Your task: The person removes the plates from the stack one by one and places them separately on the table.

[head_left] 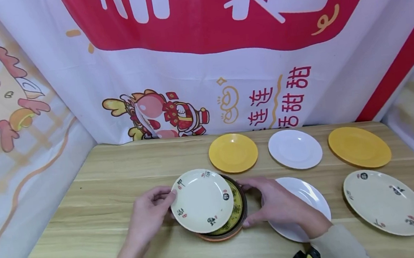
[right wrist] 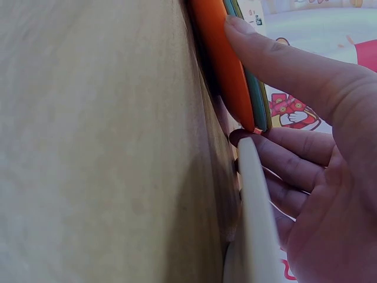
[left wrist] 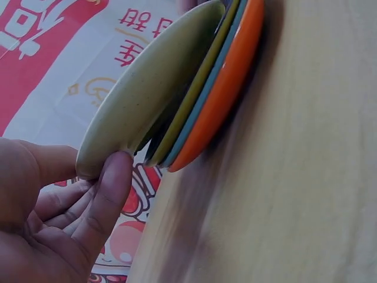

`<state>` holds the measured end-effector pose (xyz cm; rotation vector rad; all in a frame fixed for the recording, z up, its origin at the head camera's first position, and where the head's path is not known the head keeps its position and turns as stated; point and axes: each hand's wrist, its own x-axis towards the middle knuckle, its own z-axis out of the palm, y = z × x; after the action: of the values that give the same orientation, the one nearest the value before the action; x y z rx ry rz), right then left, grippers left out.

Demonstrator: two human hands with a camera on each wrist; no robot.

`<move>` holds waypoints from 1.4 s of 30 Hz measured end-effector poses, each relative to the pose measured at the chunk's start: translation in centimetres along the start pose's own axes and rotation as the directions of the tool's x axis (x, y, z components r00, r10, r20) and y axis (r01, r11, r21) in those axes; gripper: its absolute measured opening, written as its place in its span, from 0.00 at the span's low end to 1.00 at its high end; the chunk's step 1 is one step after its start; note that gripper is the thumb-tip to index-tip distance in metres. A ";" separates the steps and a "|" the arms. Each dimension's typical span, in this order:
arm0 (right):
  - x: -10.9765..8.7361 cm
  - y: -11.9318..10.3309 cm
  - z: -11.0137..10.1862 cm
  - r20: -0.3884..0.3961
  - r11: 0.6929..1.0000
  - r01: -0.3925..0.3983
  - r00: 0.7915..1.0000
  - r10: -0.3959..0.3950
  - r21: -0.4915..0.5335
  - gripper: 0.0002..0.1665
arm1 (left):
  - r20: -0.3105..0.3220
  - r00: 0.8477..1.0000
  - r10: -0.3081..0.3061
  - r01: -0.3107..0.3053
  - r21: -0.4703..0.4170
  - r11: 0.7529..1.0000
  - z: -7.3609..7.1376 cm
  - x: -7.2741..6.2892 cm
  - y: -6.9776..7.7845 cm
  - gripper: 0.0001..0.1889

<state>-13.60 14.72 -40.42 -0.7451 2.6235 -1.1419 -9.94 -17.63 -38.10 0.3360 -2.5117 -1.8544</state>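
A round cream plate [head_left: 202, 201] with small dark and red markings is pinched at its left rim by my left hand [head_left: 152, 208], thumb on top in the head view. In the left wrist view it leans at an angle, its left side raised off the stack. Beneath it are an olive-green patterned plate [head_left: 237, 214], a teal-edged plate [left wrist: 203, 106] and an orange one [left wrist: 230, 88] at the bottom. My right hand [head_left: 275, 201] holds the stack's right side between thumb and fingers. The cream plate covers most of the stack.
A white plate [head_left: 314, 195] lies partly under my right forearm. Along the back are a yellow plate [head_left: 233, 153], another white plate [head_left: 295, 149] and a second yellow plate [head_left: 359, 147]. A larger cream oval plate [head_left: 386, 202] sits far right on the wooden table [head_left: 84, 226]. Printed cloth [head_left: 201, 70] hangs behind.
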 end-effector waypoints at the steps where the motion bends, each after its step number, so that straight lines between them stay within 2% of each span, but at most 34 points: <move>1: 0.0 0.0 0.0 -0.001 1.000 0.003 1.000 -0.003 0.007 0.60 | 0.000 1.000 -0.005 0.005 -0.010 1.000 -0.2 0.1 0.1 0.15; 6: 0.0 0.1 0.0 0.003 1.000 0.015 1.000 -0.015 0.027 0.59 | -0.022 0.999 -0.049 0.048 -0.076 0.996 -1.8 1.2 0.5 0.19; 11: 0.0 0.2 0.1 0.006 0.999 0.027 1.000 -0.028 0.027 0.57 | -0.052 0.993 -0.108 0.099 -0.149 0.984 -3.4 3.0 1.1 0.23; 17: -0.1 0.2 0.1 0.009 0.999 0.011 1.000 -0.011 0.034 0.58 | -0.050 0.986 -0.161 0.149 -0.189 0.971 -4.4 5.1 1.2 0.27; 21: -0.3 0.2 0.1 0.011 0.999 -0.006 1.000 0.006 0.042 0.58 | -0.030 0.981 -0.189 0.180 -0.203 0.962 -4.3 6.3 0.8 0.28; 30: -0.3 0.3 0.2 0.001 0.999 0.028 1.000 -0.028 0.028 0.59 | 0.003 0.971 -0.239 0.230 -0.278 0.933 -3.9 8.6 -0.4 0.27; 42: -0.1 0.4 -0.1 0.011 1.000 0.011 1.000 -0.011 0.029 0.60 | -0.038 0.966 -0.257 0.238 -0.269 0.933 -2.7 10.4 -1.0 0.26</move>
<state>-13.71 15.09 -40.61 -0.7586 2.5918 -1.1723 -19.61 -22.25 -39.52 0.7280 -2.2247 -2.1858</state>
